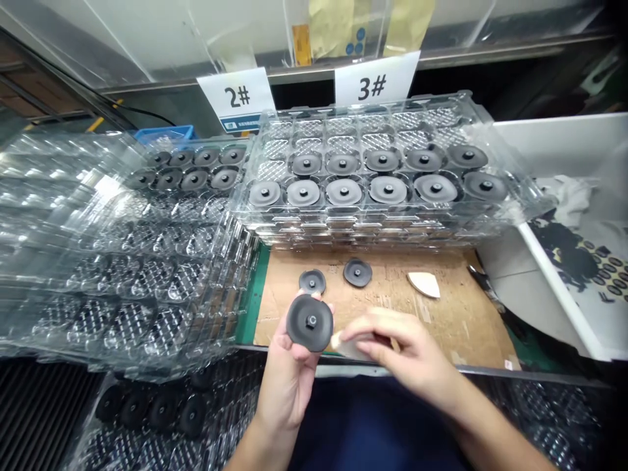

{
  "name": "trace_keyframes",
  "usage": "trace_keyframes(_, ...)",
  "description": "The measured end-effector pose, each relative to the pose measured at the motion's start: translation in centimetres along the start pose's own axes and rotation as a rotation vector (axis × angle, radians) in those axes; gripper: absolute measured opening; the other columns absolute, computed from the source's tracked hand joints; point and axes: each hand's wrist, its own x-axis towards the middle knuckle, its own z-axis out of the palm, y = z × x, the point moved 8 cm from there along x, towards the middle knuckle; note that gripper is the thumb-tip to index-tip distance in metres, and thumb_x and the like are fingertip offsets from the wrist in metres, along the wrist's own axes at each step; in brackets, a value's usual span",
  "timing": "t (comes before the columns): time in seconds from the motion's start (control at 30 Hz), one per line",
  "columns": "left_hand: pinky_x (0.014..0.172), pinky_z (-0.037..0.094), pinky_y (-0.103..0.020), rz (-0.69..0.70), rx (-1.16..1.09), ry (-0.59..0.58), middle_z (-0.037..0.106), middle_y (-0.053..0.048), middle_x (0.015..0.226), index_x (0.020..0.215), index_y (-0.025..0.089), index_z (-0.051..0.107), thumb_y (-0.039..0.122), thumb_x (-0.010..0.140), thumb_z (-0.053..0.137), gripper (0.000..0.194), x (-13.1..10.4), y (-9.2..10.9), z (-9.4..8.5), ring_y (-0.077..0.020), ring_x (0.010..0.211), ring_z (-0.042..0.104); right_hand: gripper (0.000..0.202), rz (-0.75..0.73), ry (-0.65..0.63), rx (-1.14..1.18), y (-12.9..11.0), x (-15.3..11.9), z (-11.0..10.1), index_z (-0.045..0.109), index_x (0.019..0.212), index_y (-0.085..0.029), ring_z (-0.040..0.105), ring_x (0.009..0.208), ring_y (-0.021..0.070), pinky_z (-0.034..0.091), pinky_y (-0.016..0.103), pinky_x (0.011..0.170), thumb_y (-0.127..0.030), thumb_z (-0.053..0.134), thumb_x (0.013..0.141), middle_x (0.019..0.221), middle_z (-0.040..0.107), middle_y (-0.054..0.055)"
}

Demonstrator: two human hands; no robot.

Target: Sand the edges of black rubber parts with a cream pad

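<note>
My left hand (289,373) holds up a round black part (299,322) by its edge, its dish side with a small central stud facing me. Close by on the right, my right hand (392,340) pinches a pale, flat piece (350,348) whose tip is near the black part's edge; whether they touch I cannot tell. Beyond my hands, two more black parts, one on the left (312,281) and one on the right (358,273), lie on a brown cardboard sheet (387,301). A white leaf-shaped piece (424,284) rests further right on the cardboard.
A stack of clear trays (373,226) behind the cardboard holds several black parts under a 3# sign (371,86). More clear trays (108,261) are piled on the left, beside a 2# sign (237,98). On the right, a white bin (554,294) contains small black pieces and rings.
</note>
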Motion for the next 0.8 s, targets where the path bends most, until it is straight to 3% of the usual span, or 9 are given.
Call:
trace_keyframes(0.13, 0.084, 0.05, -0.03, -0.038, -0.075, 0.028, 0.065, -0.003, 0.11, 0.11, 0.029, 0.06, 0.027, 0.057, 0.077, 0.056, 0.2, 0.1, -1.1, -0.0247, 0.099, 0.061, 0.017, 0.257, 0.053, -0.09, 7.9, -2.0, 0.6, 0.067, 0.088, -0.019, 0.063, 0.081, 0.0182, 0.049, 0.031, 0.074, -0.024, 0.05, 0.084, 0.086, 0.068, 0.004)
trace_keyframes(0.23, 0.085, 0.05, -0.031, -0.071, -0.077, -0.003, 0.064, -0.003, 0.111, 0.111, 0.03, 0.059, 0.029, 0.056, 0.077, 0.057, 0.2, -0.2, -0.8, -0.0244, 0.099, 0.061, 0.02, 0.305, 0.107, -0.12, 9.3, -2.7, 0.5, 0.067, 0.086, -0.018, 0.064, 0.078, 0.0207, 0.049, 0.034, 0.07, -0.026, 0.049, 0.085, 0.084, 0.069, 0.006)
trace_keyframes(0.3, 0.087, 0.049, -0.03, -0.075, -0.061, -0.019, 0.064, -0.003, 0.112, 0.112, 0.029, 0.059, 0.029, 0.057, 0.077, 0.058, 0.1, -0.4, -0.4, -0.0242, 0.101, 0.06, 0.02, 0.321, 0.166, -0.116, 7.5, -2.1, -0.1, 0.064, 0.091, -0.019, 0.063, 0.08, 0.0195, 0.05, 0.031, 0.069, -0.028, 0.048, 0.086, 0.088, 0.068, 0.005)
trace_keyframes(0.37, 0.087, 0.048, -0.027, -0.066, -0.036, -0.019, 0.064, -0.003, 0.112, 0.112, 0.028, 0.059, 0.028, 0.058, 0.076, 0.057, 0.0, -0.7, -0.2, -0.0222, 0.103, 0.058, 0.02, 0.253, 0.233, -0.072, 3.6, -0.7, -0.8, 0.06, 0.1, -0.021, 0.062, 0.084, 0.0167, 0.049, 0.027, 0.07, -0.027, 0.046, 0.087, 0.096, 0.066, 0.003)
trace_keyframes(0.43, 0.088, 0.047, -0.026, -0.089, -0.016, -0.028, 0.064, -0.003, 0.112, 0.115, 0.027, 0.056, 0.029, 0.064, 0.072, 0.054, -0.2, -1.2, -0.1, -0.0204, 0.104, 0.057, 0.021, 0.032, 0.249, -0.002, -1.5, 0.9, -0.9, 0.056, 0.106, -0.022, 0.059, 0.09, 0.0148, 0.047, 0.025, 0.076, -0.021, 0.047, 0.087, 0.101, 0.063, 0.003)
trace_keyframes(0.5, 0.092, 0.044, -0.028, -0.143, -0.008, -0.046, 0.063, -0.004, 0.114, 0.119, 0.028, 0.053, 0.03, 0.072, 0.066, 0.049, -0.5, -1.8, -0.3, -0.0199, 0.106, 0.056, 0.025, -0.13, 0.149, -0.026, -5.3, 2.0, 0.0, 0.055, 0.108, -0.018, 0.057, 0.087, 0.0146, 0.046, 0.027, 0.079, -0.014, 0.045, 0.086, 0.097, 0.063, 0.005)
trace_keyframes(0.57, 0.096, 0.041, -0.03, -0.173, 0.0, -0.039, 0.061, -0.004, 0.117, 0.122, 0.029, 0.05, 0.031, 0.073, 0.064, 0.051, -0.6, -2.2, -0.9, -0.0209, 0.109, 0.054, 0.024, -0.121, -0.01, -0.076, -6.3, 2.6, 1.4, 0.057, 0.104, -0.016, 0.057, 0.082, 0.0135, 0.046, 0.025, 0.076, -0.01, 0.043, 0.085, 0.091, 0.062, 0.004)
trace_keyframes(0.63, 0.094, 0.042, -0.029, -0.159, 0.014, -0.008, 0.061, -0.003, 0.116, 0.121, 0.03, 0.051, 0.031, 0.067, 0.07, 0.057, -0.7, -2.2, -1.4, -0.0215, 0.108, 0.054, 0.022, -0.043, -0.115, -0.112, -5.6, 2.9, 2.4, 0.059, 0.097, -0.017, 0.056, 0.08, 0.0121, 0.045, 0.023, 0.074, -0.009, 0.043, 0.085, 0.088, 0.062, 0.002)
trace_keyframes(0.8, 0.09, 0.045, -0.026, -0.219, 0.006, -0.011, 0.065, -0.002, 0.11, 0.111, 0.027, 0.06, 0.033, 0.06, 0.075, 0.053, -1.1, -2.7, -0.9, -0.021, 0.105, 0.057, 0.026, -0.126, 0.098, -0.145, -5.8, 2.8, 0.9, 0.056, 0.108, -0.012, 0.055, 0.084, 0.0149, 0.044, 0.027, 0.078, -0.012, 0.043, 0.086, 0.092, 0.061, 0.007)
